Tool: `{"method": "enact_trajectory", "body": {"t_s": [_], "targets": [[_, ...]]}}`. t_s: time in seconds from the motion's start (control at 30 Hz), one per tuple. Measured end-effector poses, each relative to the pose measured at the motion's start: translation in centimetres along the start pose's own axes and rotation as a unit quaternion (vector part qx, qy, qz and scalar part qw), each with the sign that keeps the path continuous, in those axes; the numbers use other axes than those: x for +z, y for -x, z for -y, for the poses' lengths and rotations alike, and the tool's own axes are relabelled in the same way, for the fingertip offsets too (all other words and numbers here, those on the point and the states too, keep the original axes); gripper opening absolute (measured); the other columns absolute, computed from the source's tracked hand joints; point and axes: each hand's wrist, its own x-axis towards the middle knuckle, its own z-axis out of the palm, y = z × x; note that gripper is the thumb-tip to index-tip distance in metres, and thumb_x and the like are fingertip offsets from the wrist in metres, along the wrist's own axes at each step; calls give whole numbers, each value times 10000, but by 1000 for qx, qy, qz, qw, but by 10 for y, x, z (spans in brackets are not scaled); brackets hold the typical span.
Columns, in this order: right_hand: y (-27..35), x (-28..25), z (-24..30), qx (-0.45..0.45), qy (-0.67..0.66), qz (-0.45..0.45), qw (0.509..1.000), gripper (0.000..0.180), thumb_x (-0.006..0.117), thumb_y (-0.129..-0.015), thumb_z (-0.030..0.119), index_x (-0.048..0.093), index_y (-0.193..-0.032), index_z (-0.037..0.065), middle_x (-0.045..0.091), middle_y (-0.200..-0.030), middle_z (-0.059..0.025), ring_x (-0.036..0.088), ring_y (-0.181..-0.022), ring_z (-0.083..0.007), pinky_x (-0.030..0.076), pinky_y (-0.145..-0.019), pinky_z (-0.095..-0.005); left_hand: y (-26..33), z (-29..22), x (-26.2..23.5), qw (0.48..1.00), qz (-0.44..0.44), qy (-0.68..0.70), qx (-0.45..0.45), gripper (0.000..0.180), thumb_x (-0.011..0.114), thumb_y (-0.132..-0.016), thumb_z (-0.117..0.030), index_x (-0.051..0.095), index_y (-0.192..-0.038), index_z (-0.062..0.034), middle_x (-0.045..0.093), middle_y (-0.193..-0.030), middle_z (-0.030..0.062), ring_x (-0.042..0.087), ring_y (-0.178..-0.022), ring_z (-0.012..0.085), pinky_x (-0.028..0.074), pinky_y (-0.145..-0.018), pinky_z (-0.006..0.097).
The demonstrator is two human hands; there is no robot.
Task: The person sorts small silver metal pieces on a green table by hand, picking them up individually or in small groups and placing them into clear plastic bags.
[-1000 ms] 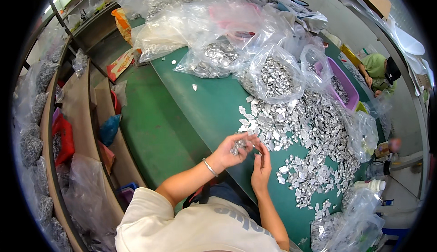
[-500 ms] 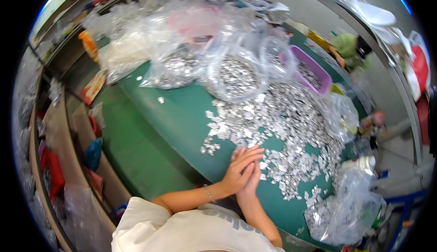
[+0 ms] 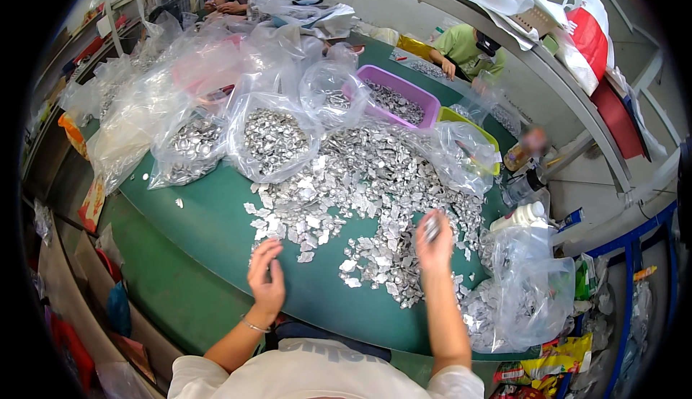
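Head view: you have both bare hands over a dark green tabletop (image 3: 216, 226), well apart from each other. Your left hand (image 3: 267, 281), with a thin silvery bracelet (image 3: 254, 324) at its wrist, is at the near left edge of a wide heap of small, flat, silvery leaf-shaped pieces (image 3: 375, 172). Its fingers are loosely bent and the thumb stands off from them; you cannot tell from here whether the fingertips touch the pieces beneath. Your right hand (image 3: 434, 249) is at the near right part of the heap, fingers bent narrowly around a small silvery clump (image 3: 432, 228), too blurred to count.

The heap spreads across the middle of the tabletop. Along its far left side stands a clear plastic bag with a gaping mouth (image 3: 277, 139), full of silvery pieces, and left of that lies a slumped clear plastic bag (image 3: 189, 152), also filled. Behind the heap is a purple rectangular plastic tub (image 3: 432, 111) of silvery pieces, with a yellow-green plastic tray (image 3: 497, 162) just beside it. Near your right forearm sits a bulging clear plastic bag (image 3: 537, 294), and a white plastic bottle (image 3: 520, 216) lies tilted behind it. Across the tabletop, a co-worker in a light green top (image 3: 461, 49) rests a hand near more small pieces.
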Motion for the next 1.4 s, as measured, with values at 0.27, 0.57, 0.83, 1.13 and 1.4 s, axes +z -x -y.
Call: {"method": "enact_trajectory", "body": {"t_s": [0.27,0.57,0.83,1.13,1.4], "targets": [[-165,46,145,-383,627,49,677,601,561,-911,429,479,-1286,-34,538,-1257,-193,513,-1144,-261,372,-987,-337,3,51,-33,976,60,-203,-48,313,514,-820,43,586,-1120,-7,530,-1266,148,442,-1248,353,264,-1074,470],[13,-1,23,-335,727,208,562,328,585,-887,185,575,-1155,-3,606,-1163,-132,551,-1108,-265,388,-975,-354,-2,62,-33,947,229,-221,-32,378,598,-830,-23,552,-1206,-24,470,-1349,158,365,-1311,371,256,-1094,470],[121,-80,-69,-299,836,281,364,450,670,-811,170,530,-1205,7,464,-1332,-164,380,-1290,-353,288,-1039,-522,49,21,9,958,238,-161,-14,370,572,-776,85,554,-1133,-10,479,-1260,180,394,-1260,400,335,-1041,445],[120,-86,-62,-290,795,298,441,442,640,-819,123,514,-1219,-16,465,-1338,-172,388,-1285,-369,306,-1042,-492,79,-24,51,936,351,-23,-22,424,546,-791,95,513,-1203,0,446,-1308,192,378,-1284,379,321,-1059,458],[132,-95,-58,-283,749,279,530,384,617,-818,50,536,-1188,-14,492,-1302,-171,393,-1285,-373,317,-1042,-460,30,1,52,923,377,-49,51,411,531,-763,110,562,-1155,-11,555,-1206,137,514,-1152,313,404,-951,393]]}}
